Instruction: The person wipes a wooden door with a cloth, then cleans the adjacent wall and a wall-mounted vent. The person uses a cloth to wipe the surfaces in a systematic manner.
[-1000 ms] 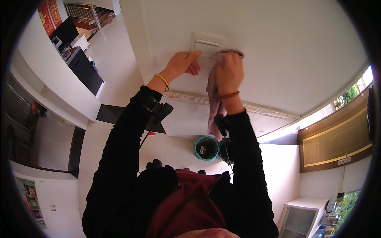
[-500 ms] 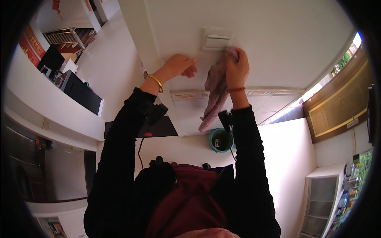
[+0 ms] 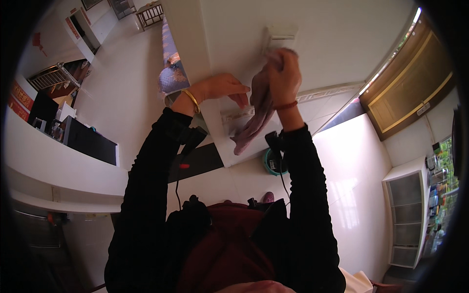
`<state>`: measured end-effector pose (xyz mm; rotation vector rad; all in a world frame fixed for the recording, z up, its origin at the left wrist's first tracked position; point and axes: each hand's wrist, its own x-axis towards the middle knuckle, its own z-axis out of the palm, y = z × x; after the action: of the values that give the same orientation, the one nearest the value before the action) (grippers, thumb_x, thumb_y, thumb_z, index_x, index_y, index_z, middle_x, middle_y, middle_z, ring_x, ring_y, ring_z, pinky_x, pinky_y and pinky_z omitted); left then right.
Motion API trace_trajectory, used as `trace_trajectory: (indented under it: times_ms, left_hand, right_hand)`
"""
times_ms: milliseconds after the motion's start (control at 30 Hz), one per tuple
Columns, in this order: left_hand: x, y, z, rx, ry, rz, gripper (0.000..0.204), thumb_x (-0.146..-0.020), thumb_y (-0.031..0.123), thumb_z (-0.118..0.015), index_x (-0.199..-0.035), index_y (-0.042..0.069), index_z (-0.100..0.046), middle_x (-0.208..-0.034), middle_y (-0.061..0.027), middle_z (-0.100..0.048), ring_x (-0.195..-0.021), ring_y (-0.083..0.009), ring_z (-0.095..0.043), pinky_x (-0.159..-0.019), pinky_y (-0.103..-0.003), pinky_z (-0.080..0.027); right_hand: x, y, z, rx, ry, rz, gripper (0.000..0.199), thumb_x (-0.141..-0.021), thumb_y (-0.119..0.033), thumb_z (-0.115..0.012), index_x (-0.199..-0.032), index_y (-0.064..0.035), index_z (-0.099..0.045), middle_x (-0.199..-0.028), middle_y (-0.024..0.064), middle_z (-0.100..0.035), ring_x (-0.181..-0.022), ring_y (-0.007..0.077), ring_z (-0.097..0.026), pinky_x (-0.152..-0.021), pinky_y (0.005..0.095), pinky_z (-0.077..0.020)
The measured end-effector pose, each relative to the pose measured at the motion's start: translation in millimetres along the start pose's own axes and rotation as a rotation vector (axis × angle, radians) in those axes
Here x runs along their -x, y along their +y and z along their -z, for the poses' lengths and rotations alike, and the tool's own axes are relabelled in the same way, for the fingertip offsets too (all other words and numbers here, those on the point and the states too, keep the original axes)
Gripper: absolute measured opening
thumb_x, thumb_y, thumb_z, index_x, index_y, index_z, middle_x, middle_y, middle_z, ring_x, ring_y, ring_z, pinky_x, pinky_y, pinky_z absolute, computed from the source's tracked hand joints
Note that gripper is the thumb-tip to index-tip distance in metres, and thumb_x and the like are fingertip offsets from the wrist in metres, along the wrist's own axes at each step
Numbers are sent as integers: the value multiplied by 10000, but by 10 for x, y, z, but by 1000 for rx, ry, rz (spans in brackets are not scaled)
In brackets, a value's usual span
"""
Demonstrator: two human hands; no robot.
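While pressing the mauve cloth (image 3: 258, 110) against the white wall just below the switch plate (image 3: 279, 35), right hand (image 3: 283, 73) gripping it closed. Left hand (image 3: 222, 88) lying flat, fingers together, left of the plate. Better keeping strokes firm, cloth bunched.

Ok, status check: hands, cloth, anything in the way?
Right hand gripping the mauve cloth, pressed by the white wall plate. Left hand flat on the wall, empty. Nothing blocking.

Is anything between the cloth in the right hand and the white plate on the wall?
Nothing visible. The right hand presses the mauve cloth to the wall just below the white plate. The left hand rests flat on the wall, off to the side.
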<state>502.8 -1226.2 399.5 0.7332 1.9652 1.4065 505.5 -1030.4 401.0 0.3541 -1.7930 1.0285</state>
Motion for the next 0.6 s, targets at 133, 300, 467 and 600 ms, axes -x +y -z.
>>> trace_trajectory:
  times_ms: [133,300,467,600]
  left_hand:
    - [42,2,34,-13,-66,-26,421,-974,339,-523,-917,-29,-719,-911,-106,-719,-894,-170,-670,-896,-297,-472]
    - [31,-21,64,-162,-108,-61,435,-977,369,-493,-938,9,-733,-944,-75,-722,-950,-151,-648,-920,-294,-448]
    - [27,-30,79,-125,-157,-93,444,-980,375,-474,-934,26,-743,-946,-64,-722,-920,-149,-640,-909,-290,-452]
    - [21,-35,97,-143,-185,-102,445,-983,372,-469,-928,29,-746,-951,-65,-722,-917,-145,-629,-911,-295,-454]
  right_hand:
    - [-125,17,-247,193,93,56,131,-818,-164,-681,-919,-95,-631,-946,93,-619,-871,334,-608,-719,412,-501]
    - [304,157,-297,319,14,93,98,-817,-162,-680,-888,-112,-634,-930,62,-609,-875,299,-603,-707,414,-505]
    - [278,151,-164,208,12,-31,157,-788,-133,-695,-933,-90,-655,-996,72,-629,-880,310,-622,-730,400,-512]
    - [124,54,-318,128,98,78,116,-765,-98,-675,-880,-89,-660,-941,80,-633,-905,323,-622,-747,401,-507]
